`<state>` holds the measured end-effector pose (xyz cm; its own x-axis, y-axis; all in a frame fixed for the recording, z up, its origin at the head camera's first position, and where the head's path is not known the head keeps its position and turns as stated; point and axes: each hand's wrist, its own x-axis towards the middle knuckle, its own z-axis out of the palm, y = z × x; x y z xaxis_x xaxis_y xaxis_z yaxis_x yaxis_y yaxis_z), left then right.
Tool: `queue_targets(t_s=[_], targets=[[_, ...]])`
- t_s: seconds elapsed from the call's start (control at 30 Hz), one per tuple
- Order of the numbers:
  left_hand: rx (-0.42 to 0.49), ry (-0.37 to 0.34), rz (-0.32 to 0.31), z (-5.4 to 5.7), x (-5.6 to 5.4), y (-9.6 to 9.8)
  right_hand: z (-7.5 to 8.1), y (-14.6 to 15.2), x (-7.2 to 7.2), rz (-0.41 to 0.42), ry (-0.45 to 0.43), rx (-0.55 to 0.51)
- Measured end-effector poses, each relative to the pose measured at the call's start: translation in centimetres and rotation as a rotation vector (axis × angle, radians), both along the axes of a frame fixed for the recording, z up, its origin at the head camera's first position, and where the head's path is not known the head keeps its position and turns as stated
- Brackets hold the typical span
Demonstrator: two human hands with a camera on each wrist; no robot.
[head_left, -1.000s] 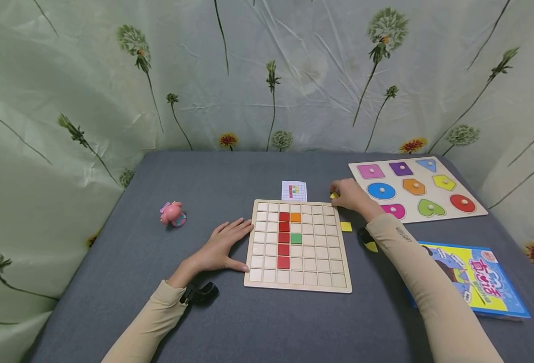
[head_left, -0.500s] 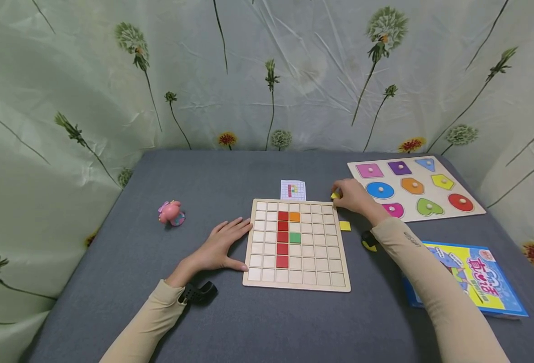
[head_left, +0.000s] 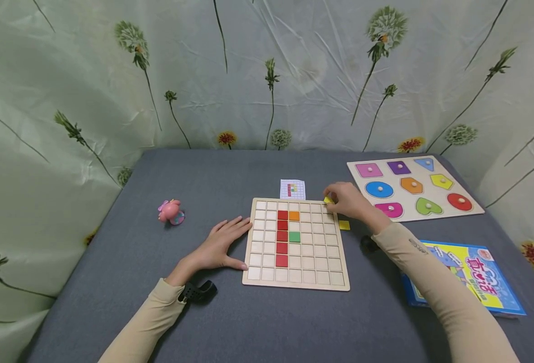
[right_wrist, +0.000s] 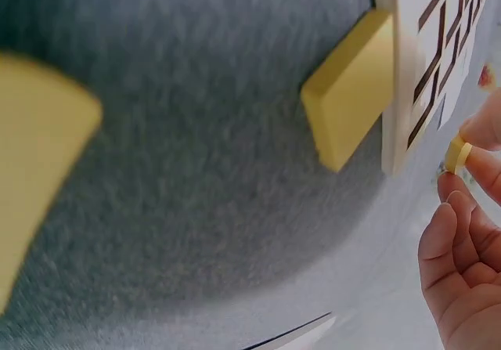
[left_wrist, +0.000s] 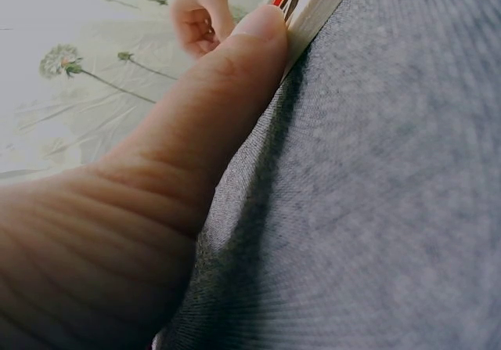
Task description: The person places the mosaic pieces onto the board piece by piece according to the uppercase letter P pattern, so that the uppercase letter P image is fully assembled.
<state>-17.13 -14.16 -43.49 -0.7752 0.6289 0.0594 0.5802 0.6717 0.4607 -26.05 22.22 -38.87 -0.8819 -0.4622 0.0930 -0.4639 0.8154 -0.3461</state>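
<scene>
A wooden grid board lies on the cloth-covered table, with a column of red tiles, one orange tile and one green tile in it. My left hand rests against the board's left edge, fingers spread and straight; in the left wrist view its thumb touches the side. Over the board's far right corner, my right hand pinches a small yellow tile between thumb and fingers. Another yellow tile lies against the board's right edge.
A small grid card with a coloured pattern sits behind the board. Far right lies a knobbed shape puzzle, nearer a blue-and-yellow box. A pink toy figure stands left. Another yellow piece blurs in the right wrist view.
My right hand has moved a little left with the yellow tile, from beside the board to over its far right corner. The left hand has stayed in place.
</scene>
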Motion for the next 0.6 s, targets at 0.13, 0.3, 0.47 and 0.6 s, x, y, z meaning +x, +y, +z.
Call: queue_targets(t_s=[0.13,0.3,0.47,0.6], targets=[[-0.002,0.002,0.001,0.0,-0.1,0.0,0.0,-0.5,0.4,0.029,0.018,0.000],[-0.004,0.003,0.001,0.0,-0.1,-0.1,-0.1,-0.9,0.8,0.043,0.026,0.008],[-0.005,0.004,-0.001,0.0,-0.1,-0.1,-0.2,-1.2,1.2,0.050,0.001,-0.003],[-0.003,0.001,-0.002,0.0,-0.1,-0.1,-0.1,-1.5,1.5,0.086,0.000,-0.025]])
